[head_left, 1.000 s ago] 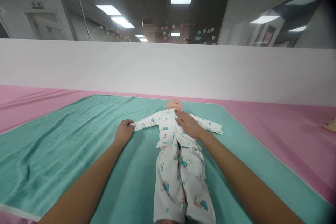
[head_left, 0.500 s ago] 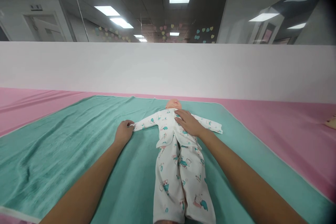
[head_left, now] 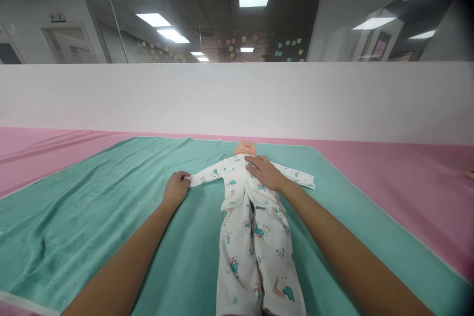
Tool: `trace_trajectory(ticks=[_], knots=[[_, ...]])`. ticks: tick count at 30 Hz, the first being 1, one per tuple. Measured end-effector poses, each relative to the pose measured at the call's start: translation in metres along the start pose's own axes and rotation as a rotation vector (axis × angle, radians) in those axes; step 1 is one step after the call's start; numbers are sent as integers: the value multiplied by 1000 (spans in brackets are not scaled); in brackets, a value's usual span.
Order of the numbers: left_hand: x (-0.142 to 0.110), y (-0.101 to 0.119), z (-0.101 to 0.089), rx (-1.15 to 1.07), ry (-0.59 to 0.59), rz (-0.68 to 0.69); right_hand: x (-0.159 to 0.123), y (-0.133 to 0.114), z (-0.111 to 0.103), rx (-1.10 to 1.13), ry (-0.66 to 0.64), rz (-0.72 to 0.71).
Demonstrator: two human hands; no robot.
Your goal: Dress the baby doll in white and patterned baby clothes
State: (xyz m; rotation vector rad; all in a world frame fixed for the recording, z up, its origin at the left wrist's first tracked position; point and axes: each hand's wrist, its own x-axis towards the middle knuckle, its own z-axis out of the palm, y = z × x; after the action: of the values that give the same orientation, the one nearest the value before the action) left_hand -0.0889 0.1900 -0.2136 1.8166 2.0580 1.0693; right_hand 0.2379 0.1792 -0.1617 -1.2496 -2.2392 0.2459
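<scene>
A baby doll [head_left: 245,148] lies on its back, dressed in a white printed pajama top [head_left: 234,182] and matching pajama pants [head_left: 237,252]. My left hand [head_left: 177,188] pinches the cuff of the sleeve [head_left: 205,175] on the left side, which is stretched out sideways. Flat on the chest of the top rests my right hand [head_left: 267,173], its fingers extended and holding nothing. The other sleeve [head_left: 301,177] reaches out to the right, beyond my right hand. Both of the doll's hands are hidden.
Under the doll spreads a teal towel [head_left: 111,197], wrinkled at the left, over a pink sheet [head_left: 400,182]. A white low wall [head_left: 237,98] with glass above it stands behind. Part of something skin-toned [head_left: 470,175] shows at the right edge.
My hands and the doll hold nearly the same positions. The view has shifted slightly, and the skin-toned thing at the right edge shows less than before.
</scene>
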Motion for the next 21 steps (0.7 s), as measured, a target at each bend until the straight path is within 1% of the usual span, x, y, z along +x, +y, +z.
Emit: trace_trajectory(ticks=[9, 11, 13, 15, 16, 18, 19, 21], knots=[[1, -3, 0, -10, 10, 25, 1, 6, 7, 34, 40, 7], [-2, -1, -2, -17, 47, 46, 1, 7, 7, 41, 47, 4], [-7, 6, -3, -38, 115, 88, 0, 7, 7, 49, 57, 0], [-12, 24, -1, -102, 145, 165, 0, 6, 7, 54, 71, -6], [-14, 37, 2, -152, 127, 212, -1, 6, 7, 56, 76, -10], [-15, 70, 13, -263, 33, 302, 0, 6, 7, 59, 82, -18], [-13, 88, 19, -310, -15, 324, 0, 7, 8, 57, 84, -22], [-7, 125, 33, -357, -71, 305, 0, 7, 8, 49, 92, -28]])
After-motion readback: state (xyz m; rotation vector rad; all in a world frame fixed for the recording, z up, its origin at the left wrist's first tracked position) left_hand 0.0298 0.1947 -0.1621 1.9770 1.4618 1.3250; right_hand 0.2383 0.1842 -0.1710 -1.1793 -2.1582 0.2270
